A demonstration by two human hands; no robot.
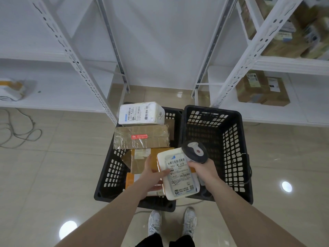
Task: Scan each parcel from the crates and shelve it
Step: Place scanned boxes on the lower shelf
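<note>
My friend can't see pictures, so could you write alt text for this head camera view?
A person's left hand holds a white labelled parcel while the right hand aims a grey handheld scanner at it, above two black plastic crates on a tiled floor between white metal shelves.

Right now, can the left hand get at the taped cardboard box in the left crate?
Probably not yet: the left hand holds the white parcel. The taped cardboard box itself lies uncovered on top.

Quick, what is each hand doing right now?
Left hand: holds the white parcel, label up, over the crates.
Right hand: grips the barcode scanner.
</note>
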